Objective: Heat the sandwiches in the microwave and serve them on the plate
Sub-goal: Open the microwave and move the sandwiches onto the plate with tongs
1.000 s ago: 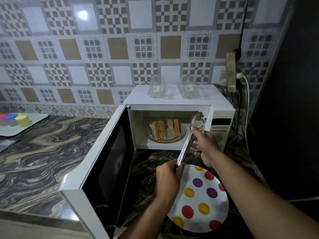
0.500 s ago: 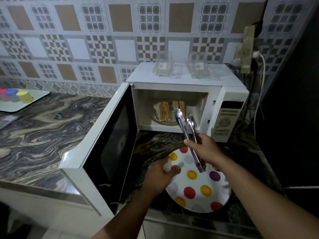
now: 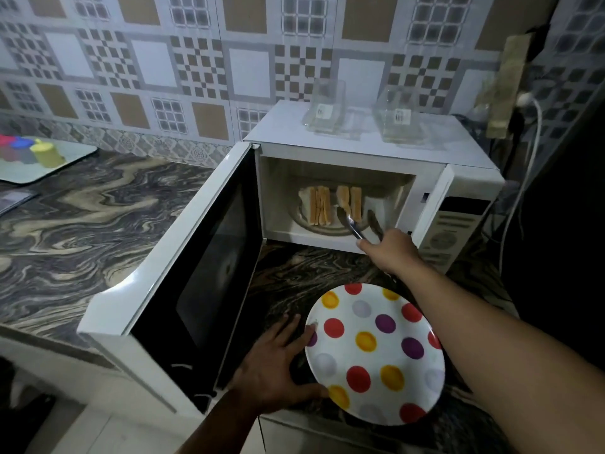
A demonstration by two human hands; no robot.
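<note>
Tongs [image 3: 358,224] reaching into the open microwave [image 3: 360,152]
Right hand [image 3: 391,250] grips them, tips spread beside the sandwiches [image 3: 330,204]; left hand [image 3: 278,362], fingers flat, touches the plate [image 3: 376,355].

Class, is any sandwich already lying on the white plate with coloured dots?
No: the dotted plate is bare, and both toasted sandwiches stand inside the open white microwave.

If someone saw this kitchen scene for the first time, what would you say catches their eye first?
Probably the white plate with coloured polka dots on the dark marbled counter, steadied at its rim by the left hand. Behind it, the white microwave stands with its door swung wide, toasted sandwich halves inside. The right hand reaches metal tongs toward them.
</note>
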